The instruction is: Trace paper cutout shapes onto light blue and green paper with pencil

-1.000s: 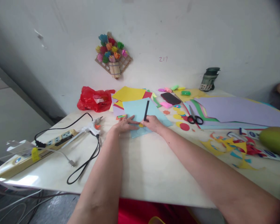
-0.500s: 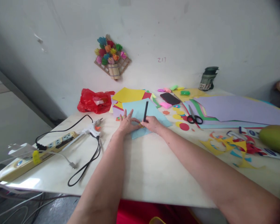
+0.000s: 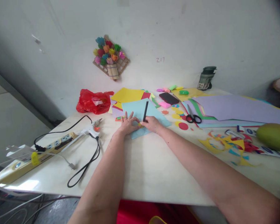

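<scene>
A light blue sheet of paper [image 3: 135,107] lies on the table under both hands. My right hand [image 3: 152,124] grips an upright black pen [image 3: 146,111], its lower end hidden by the fingers. On the blue sheet, my left hand [image 3: 128,123] has its thumb and index finger closed on a small yellow paper piece [image 3: 139,124], while its other fingers are raised and spread. The yellow piece is partly covered, so its outline cannot be made out. Both hands are nearly touching.
Left are a glue gun [image 3: 93,128] and a power strip [image 3: 58,144] with cables. Behind lie a red plastic bag [image 3: 93,102] and yellow paper [image 3: 128,95]. To the right are a phone [image 3: 169,98], scissors [image 3: 193,117], paper circles [image 3: 183,126], purple paper [image 3: 238,107], paper scraps [image 3: 224,144] and a green fruit [image 3: 274,137].
The whole view has shifted slightly. Both hands stay in nearly the same place on the blue sheet, with the pen still upright in the right hand.
</scene>
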### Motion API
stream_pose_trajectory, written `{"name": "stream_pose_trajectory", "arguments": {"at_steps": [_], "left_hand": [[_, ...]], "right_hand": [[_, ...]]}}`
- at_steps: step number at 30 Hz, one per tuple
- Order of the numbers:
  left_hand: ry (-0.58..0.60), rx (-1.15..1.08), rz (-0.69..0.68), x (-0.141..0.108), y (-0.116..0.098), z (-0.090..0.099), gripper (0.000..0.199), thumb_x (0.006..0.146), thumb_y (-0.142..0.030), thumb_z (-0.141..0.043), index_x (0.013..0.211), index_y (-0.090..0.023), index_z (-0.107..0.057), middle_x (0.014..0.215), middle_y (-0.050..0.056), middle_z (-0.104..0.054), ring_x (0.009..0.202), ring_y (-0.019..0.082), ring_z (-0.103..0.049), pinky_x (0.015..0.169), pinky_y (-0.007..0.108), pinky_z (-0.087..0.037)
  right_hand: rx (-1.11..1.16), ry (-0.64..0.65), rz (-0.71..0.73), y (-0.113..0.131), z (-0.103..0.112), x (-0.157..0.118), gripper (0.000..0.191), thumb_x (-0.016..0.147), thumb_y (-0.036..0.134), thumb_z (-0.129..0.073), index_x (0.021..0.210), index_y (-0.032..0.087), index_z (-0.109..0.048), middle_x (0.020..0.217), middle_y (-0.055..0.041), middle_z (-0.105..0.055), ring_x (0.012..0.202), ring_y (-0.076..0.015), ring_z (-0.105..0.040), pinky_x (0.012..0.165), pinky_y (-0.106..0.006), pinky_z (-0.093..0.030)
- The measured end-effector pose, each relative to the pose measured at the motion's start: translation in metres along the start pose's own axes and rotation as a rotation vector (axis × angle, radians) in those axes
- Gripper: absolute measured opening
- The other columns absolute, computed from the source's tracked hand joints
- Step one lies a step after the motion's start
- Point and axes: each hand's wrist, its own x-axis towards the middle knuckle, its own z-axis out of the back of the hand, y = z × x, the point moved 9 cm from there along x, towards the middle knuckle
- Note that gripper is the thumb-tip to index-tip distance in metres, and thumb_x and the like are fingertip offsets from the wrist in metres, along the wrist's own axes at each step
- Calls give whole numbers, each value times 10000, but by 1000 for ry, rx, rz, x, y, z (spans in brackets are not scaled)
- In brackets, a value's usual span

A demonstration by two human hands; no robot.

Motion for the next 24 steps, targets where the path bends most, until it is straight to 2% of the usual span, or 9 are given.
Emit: {"name": "stream_pose_trajectory", "arguments": {"at_steps": [16,24], "left_hand": [[39,-8,-1,0,1,-4,402,658,-587,-442,945,-309,-490,1359,-56,-139,1210,278,109,937,529,7],[57,5,16,0,1,-4,403,667,-582,-434,961,-311,-486,1361,-69,-124,1207,271,125,942,522,13]], "right_hand": [[41,13,-43,-4,3,1,208,651,331,-512,661,140,-592,583,1,-567,548,-91,-480,509,-187,-343],[194,16,-54,-11,0,2,246,646,354,-520,684,130,-613,586,2,-568,545,-85,-479,506,-183,-354]]}}
